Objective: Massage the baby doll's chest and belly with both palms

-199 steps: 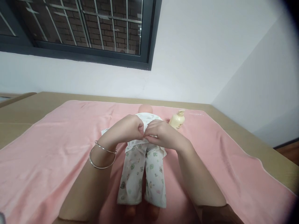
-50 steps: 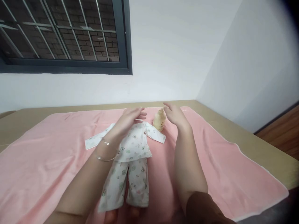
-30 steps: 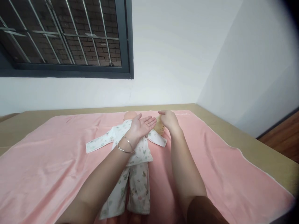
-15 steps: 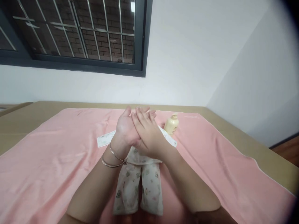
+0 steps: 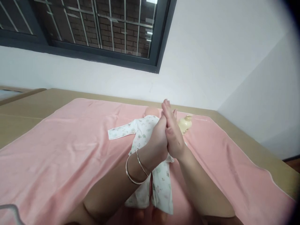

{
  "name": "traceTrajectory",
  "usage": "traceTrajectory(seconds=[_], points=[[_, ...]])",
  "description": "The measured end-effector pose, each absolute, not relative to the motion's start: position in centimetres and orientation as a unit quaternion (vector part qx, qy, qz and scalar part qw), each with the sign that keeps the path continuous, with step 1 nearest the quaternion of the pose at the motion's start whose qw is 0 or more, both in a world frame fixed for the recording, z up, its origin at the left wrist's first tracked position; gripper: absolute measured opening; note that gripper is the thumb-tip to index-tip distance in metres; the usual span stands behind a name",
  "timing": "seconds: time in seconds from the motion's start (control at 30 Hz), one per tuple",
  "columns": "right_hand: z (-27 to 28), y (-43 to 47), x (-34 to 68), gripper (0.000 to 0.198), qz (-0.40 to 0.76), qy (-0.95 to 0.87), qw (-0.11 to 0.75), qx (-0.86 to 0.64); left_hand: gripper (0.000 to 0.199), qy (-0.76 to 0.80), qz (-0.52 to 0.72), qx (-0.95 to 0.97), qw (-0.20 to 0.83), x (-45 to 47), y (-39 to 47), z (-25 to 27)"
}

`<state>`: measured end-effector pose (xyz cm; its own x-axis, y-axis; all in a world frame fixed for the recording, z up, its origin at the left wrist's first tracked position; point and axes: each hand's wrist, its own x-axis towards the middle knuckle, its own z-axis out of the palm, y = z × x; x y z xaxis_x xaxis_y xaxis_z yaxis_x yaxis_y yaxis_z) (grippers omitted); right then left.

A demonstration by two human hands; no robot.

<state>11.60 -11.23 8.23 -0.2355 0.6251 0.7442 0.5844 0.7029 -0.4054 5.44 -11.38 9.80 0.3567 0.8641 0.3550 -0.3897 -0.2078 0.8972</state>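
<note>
My left hand [image 5: 158, 137], with two thin bangles [image 5: 138, 168] at its wrist, is pressed palm to palm against my right hand [image 5: 174, 137]. The right fingers stretch upward; those of the left are partly hidden behind. I make out no object between the palms. Beneath them a baby doll lies on its back, dressed in a white patterned top [image 5: 142, 129] and matching trousers [image 5: 162, 184]. Its rounded head [image 5: 152, 111] shows at the far end. A pale yellow pump bottle [image 5: 186, 125] stands just beyond my right hand.
A pink cloth [image 5: 82, 140] with a few creases covers most of the wooden table [image 5: 248, 143]. Behind it rise a white wall [image 5: 199, 62] and a dark-framed window [image 5: 154, 62] with bars. A grey curved object [image 5: 11, 209] enters at the lower left corner.
My hands have turned from lying across each other to upright, palm against palm, and sit further right in the view. The doll's head and left-side sleeve are now less covered.
</note>
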Motion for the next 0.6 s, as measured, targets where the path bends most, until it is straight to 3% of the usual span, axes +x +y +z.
traceTrajectory(seconds=[0.13,0.4,0.6], points=[[7.8,-12.1,10.3,0.059,0.046,-0.760,0.513,-0.397,0.051,0.241,0.515,0.548,0.613,2.4,-11.6,10.3],[9.5,-17.5,9.6,0.048,0.234,-0.653,0.576,-0.433,0.054,0.253,0.550,0.640,0.473,2.9,-14.9,10.2],[10.6,-15.6,12.6,0.056,0.172,-0.622,0.636,-0.422,0.060,0.172,0.506,0.746,0.397,4.5,-17.2,7.9]])
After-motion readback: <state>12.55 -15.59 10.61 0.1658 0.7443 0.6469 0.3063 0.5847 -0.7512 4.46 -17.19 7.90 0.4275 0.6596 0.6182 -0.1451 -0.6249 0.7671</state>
